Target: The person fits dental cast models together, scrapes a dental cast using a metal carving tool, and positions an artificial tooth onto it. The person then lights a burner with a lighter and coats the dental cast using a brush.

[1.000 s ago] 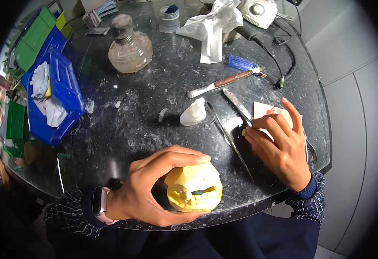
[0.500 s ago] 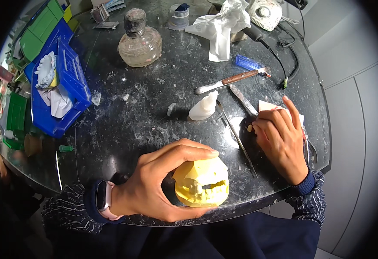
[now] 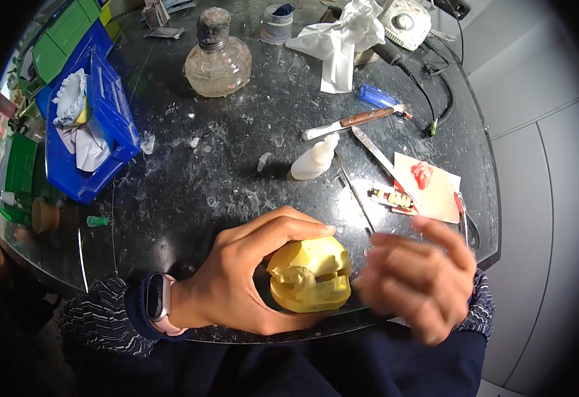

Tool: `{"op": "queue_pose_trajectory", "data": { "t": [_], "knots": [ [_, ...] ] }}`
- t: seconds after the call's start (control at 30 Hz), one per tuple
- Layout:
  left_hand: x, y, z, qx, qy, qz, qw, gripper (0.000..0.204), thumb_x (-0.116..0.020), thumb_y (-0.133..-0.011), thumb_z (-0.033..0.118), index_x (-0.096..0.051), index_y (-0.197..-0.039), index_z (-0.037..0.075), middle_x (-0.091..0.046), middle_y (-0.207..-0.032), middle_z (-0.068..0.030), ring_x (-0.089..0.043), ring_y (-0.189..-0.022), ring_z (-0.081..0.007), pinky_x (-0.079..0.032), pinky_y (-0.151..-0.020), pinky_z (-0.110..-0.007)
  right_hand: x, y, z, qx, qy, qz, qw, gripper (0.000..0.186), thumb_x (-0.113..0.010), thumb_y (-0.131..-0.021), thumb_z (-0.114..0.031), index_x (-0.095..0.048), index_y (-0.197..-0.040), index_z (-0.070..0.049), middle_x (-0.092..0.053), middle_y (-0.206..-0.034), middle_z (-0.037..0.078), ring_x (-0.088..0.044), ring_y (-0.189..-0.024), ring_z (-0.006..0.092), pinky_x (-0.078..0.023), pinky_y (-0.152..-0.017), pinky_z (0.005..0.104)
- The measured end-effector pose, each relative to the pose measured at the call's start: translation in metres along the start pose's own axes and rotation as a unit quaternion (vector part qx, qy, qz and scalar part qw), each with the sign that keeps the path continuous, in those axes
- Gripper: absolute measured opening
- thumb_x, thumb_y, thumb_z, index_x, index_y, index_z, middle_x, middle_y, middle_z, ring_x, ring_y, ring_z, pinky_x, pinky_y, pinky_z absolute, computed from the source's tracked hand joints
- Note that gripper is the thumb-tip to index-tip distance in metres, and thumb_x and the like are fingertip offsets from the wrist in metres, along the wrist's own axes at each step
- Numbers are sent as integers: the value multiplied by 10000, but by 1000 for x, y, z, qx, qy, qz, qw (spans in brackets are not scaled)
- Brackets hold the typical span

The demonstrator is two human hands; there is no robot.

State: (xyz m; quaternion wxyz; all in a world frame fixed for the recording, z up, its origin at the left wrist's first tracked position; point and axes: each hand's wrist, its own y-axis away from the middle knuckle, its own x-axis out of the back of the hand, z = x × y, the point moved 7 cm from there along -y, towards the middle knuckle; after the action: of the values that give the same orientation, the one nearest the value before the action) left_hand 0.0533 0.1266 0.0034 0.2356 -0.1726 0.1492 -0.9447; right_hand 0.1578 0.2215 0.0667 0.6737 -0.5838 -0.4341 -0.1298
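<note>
At the near edge of the dark table (image 3: 170,182), the left hand (image 3: 246,271) grips a yellow plaster model (image 3: 310,299) of teeth between thumb and fingers. Just to its right, the right hand (image 3: 425,281) is blurred, fingers bent; whether it holds anything, I cannot tell. Farther off on the right, a strip of small teeth (image 3: 398,198) lies by a pink sheet (image 3: 440,204). Beyond, to the left, is a white bottle (image 3: 310,162); at the far side, a glass jar (image 3: 218,69).

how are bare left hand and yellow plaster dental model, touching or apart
Touching: the head view shows the left hand clasping the yellow plaster dental model from the left.
</note>
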Motion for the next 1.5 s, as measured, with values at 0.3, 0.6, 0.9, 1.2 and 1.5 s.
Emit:
{"op": "queue_pose_trajectory", "data": {
  "t": [0.3, 0.6, 0.9, 1.2, 1.5],
  "knots": [
    [-2, -2, 2, 3, 3, 1, 1000, 602, -845, -611, 149, -549, -1114, 4, -596, -1033, -134, -640, -934, -250, -518, -786, -319, -17, -6, -9, 82, -9, -32, 996, 164, -739, -719, -119, -674, -809, 1, -669, -823, 155, -702, -768, 267, -589, -632, 339],
    [2, 1, -3, -11, -6, 33, 999, 648, -884, -540, 186, -572, -1076, -5, -637, -1007, -178, -671, -876, -247, -541, -743, -308, -23, -4, -8, 131, -33, -61, 989, 113, -722, -734, -101, -680, -814, -33, -661, -871, 128, -701, -798, 288, -603, -655, 357],
    [2, -2, -1, -11, 8, 8, 1000, 661, -889, -529, 192, -575, -1076, -9, -638, -1021, -175, -671, -886, -240, -544, -739, -300, -15, -5, -6, 99, -54, -54, 992, 119, -698, -804, -175, -708, -814, -57, -654, -854, 113, -699, -820, 285, -600, -659, 350],
    [-1, 0, -2, -13, 15, -3, 1000, 660, -892, -539, 221, -579, -1056, -43, -632, -1030, -179, -671, -875, -219, -549, -719, -288, -29, -11, 28, -133, -288, -121, 941, 233, -809, -674, -198, -732, -835, -50, -649, -763, 80, -657, -725, 202, -566, -673, 334],
    [-3, -2, -3, -9, 19, -16, 1000, 676, -902, -526, 210, -575, -1055, -57, -626, -1028, -189, -667, -884, -208, -553, -695, -268, -29, -9, 27, -137, -280, -87, 946, 256, -845, -595, -170, -741, -807, -71, -636, -766, 58, -640, -716, 186, -549, -641, 304]
  ]
}}
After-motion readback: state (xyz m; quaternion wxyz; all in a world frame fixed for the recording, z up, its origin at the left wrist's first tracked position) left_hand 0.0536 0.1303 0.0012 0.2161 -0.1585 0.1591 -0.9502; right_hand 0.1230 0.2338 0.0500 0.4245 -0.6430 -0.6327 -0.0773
